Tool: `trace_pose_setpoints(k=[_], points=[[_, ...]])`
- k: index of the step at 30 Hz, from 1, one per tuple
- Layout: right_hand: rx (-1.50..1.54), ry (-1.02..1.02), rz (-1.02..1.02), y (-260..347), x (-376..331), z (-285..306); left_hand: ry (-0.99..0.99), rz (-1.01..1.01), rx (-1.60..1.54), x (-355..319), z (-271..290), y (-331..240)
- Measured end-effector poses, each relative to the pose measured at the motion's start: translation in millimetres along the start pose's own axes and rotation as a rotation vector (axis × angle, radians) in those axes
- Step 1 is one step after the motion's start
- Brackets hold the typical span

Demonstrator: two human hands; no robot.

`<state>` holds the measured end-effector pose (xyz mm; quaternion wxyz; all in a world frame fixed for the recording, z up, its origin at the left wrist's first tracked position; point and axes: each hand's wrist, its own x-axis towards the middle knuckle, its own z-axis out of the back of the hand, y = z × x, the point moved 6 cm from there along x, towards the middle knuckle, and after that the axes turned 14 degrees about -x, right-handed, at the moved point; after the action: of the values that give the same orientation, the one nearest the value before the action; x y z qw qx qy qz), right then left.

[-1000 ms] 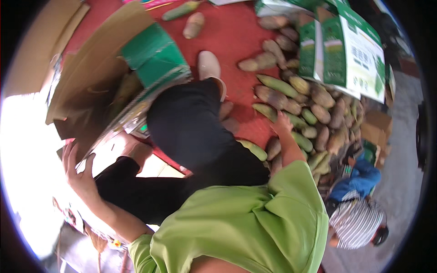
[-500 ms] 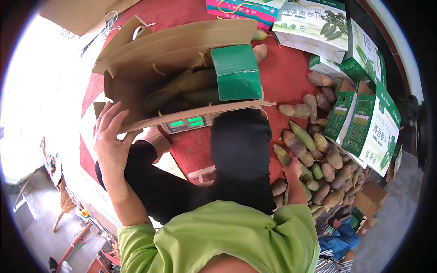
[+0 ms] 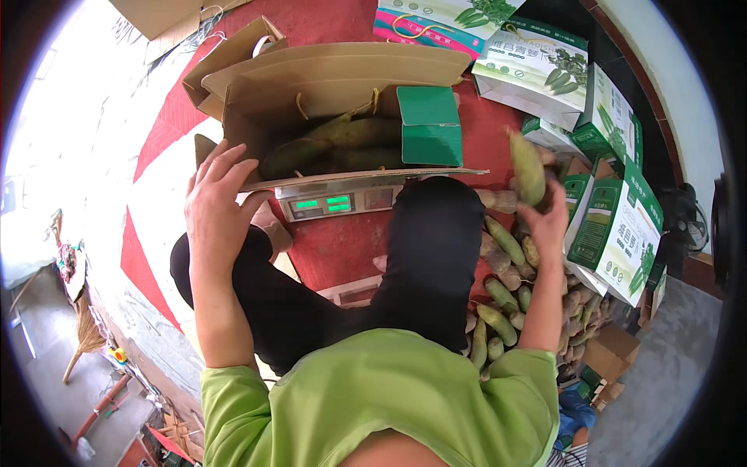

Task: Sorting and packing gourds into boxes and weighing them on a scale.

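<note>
My left hand rests flat on the near flap of an open brown cardboard box that sits on a scale with a green lit display. Several long green vegetables lie inside the box beside a green inner flap. My right hand is raised to the right of the box and grips one green vegetable, held upright. Below that hand a heap of the same vegetables lies on the red mat. My black-trousered knee is between the scale and the heap.
Green and white printed cartons stand in a row at the right and along the top. A red mat covers the floor under the scale. A broom and small items lie on the grey floor at the left.
The view has swung so the box and scale are now in front. My right hand has lifted a vegetable off the heap. My left hand has stayed on the box flap.
</note>
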<state>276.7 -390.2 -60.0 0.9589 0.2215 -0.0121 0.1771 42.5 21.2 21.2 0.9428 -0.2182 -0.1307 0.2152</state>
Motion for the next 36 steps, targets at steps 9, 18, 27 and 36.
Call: trace_pose_setpoints(k=[9,18,27,36], points=[[-0.069,-0.032,0.674,256,60,41,0.008,-0.004,-0.021,-2,2,2],[-0.501,0.283,0.830,340,59,-105,-0.002,-0.028,-0.022,-1,3,3],[-0.042,0.140,0.774,327,79,-74,0.009,-0.018,-0.039,-2,-1,7],[0.615,0.115,0.115,188,110,-5,-0.084,-0.096,-0.101,-1,4,0]])
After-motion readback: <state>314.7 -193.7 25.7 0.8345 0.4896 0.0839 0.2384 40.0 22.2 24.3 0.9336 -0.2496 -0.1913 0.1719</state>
